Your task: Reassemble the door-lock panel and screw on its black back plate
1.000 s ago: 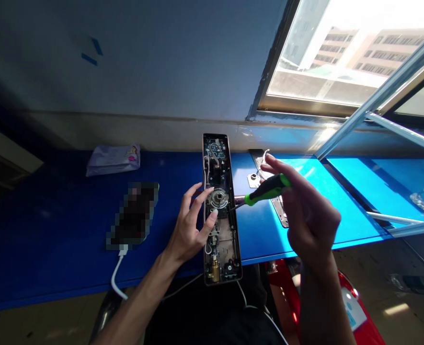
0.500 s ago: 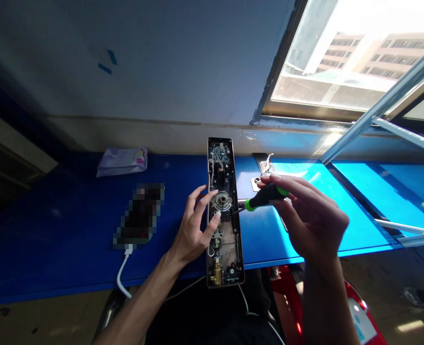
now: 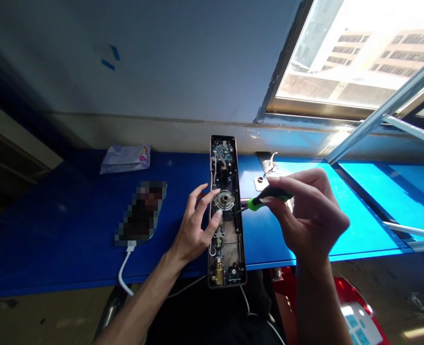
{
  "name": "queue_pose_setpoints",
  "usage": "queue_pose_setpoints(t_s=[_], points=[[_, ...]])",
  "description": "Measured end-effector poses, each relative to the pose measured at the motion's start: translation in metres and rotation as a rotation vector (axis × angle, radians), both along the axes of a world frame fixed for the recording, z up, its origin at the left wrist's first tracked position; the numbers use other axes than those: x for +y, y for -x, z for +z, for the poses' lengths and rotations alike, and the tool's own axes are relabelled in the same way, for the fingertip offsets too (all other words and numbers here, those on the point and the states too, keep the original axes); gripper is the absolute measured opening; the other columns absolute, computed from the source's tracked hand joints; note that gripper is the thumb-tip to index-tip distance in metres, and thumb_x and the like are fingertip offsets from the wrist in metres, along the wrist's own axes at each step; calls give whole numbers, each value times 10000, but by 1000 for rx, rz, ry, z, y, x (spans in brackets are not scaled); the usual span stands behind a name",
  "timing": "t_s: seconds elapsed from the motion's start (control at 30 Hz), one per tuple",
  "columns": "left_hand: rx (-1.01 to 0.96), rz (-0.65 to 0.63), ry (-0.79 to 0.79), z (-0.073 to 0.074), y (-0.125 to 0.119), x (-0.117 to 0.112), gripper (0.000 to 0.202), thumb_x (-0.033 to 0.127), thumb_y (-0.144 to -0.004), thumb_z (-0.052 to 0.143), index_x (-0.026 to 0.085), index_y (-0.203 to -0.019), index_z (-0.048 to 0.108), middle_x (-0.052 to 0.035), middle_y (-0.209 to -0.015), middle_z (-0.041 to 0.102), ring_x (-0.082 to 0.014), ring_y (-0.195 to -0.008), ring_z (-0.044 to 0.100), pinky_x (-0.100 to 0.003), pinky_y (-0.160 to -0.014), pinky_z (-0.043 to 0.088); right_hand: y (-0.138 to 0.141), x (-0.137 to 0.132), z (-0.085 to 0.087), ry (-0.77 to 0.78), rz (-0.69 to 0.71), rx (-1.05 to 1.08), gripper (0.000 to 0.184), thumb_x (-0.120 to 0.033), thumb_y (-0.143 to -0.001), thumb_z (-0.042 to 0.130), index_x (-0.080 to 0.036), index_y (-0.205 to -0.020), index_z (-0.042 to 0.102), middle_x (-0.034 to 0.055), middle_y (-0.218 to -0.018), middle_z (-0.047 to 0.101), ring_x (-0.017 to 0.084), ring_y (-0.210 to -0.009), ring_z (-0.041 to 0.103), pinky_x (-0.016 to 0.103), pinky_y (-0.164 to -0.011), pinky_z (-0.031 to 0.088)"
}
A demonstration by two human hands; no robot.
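A long opened door-lock body [image 3: 226,239] lies lengthwise on the blue table [image 3: 53,249], its circuit board, wires and a round metal hub exposed. My left hand [image 3: 196,225] rests against the lock's left side, fingers spread, with fingertips on the round hub [image 3: 223,200]. My right hand [image 3: 307,213] is closed around a green-and-black screwdriver [image 3: 265,197], whose tip points left into the lock just right of the hub.
A blurred phone [image 3: 142,213] with a white cable [image 3: 123,273] lies left of the lock. A tissue pack [image 3: 125,159] sits at the back left. Metal plates [image 3: 267,172] lie behind my right hand. An open window frame [image 3: 377,120] reaches over the table's right end. A red object [image 3: 355,316] stands below.
My right hand has lowered and turned over the screwdriver, bringing its tip nearer the hub. My left hand has stayed on the lock. The view has shifted slightly.
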State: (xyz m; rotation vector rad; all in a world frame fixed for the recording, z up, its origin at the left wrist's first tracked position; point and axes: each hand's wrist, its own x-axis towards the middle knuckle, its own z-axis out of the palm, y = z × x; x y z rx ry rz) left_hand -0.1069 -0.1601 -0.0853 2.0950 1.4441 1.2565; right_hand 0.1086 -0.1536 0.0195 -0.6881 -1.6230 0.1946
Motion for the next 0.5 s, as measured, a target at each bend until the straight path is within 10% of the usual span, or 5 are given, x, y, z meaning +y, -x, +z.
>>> queue_pose_setpoints(t_s=[0.17, 0.4, 0.5], points=[[-7, -7, 10, 0, 0, -1, 442, 346, -1061, 505, 256, -1494, 505, -148, -1574, 431, -323, -1472, 488, -552, -1180, 493, -5, -1, 0, 134, 195, -23, 453, -137, -1046, 520, -339, -1420, 677, 76, -1351, 739, 273, -1170, 744, 514, -912, 654], [-8, -15, 22, -2, 1, -1, 448, 353, -1065, 498, 277, -1506, 498, -134, -1593, 416, -328, -1480, 476, -568, -1190, 480, -8, 2, 6, -16, 6, -77, 462, -136, -829, 855, -366, -1224, 791, 2, -941, 751, 178, -805, 721, 352, -659, 626], [-11, -12, 19, -2, 1, -1, 447, 355, -1065, 497, 280, -1506, 503, -134, -1587, 423, -330, -1477, 480, -567, -1187, 483, -8, 0, 7, 74, 85, -117, 442, -167, -987, 658, -347, -1388, 702, 62, -1222, 757, 230, -1025, 750, 441, -832, 657]])
